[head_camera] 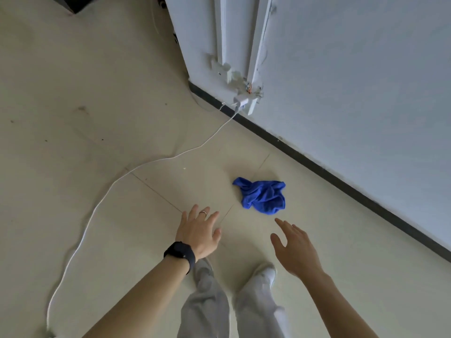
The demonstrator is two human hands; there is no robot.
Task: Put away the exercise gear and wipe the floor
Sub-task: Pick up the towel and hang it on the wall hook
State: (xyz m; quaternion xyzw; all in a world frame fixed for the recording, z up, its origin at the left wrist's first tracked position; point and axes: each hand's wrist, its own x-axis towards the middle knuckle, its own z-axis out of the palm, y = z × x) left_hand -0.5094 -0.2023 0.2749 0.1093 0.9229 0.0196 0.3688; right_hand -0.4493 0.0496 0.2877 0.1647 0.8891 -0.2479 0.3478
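Observation:
A crumpled blue cloth lies on the beige tiled floor, close to the wall's dark skirting. My right hand hovers just below and slightly right of the cloth, fingers apart, holding nothing. My left hand, with a ring and a black wristband, is spread open to the left of the cloth, also holding nothing. Neither hand touches the cloth. No exercise gear is in view.
A white cable loops across the floor from a wall socket to the lower left edge. A white wall with a dark skirting runs diagonally on the right. My legs and white shoes are below the hands. A dark object sits at the top left.

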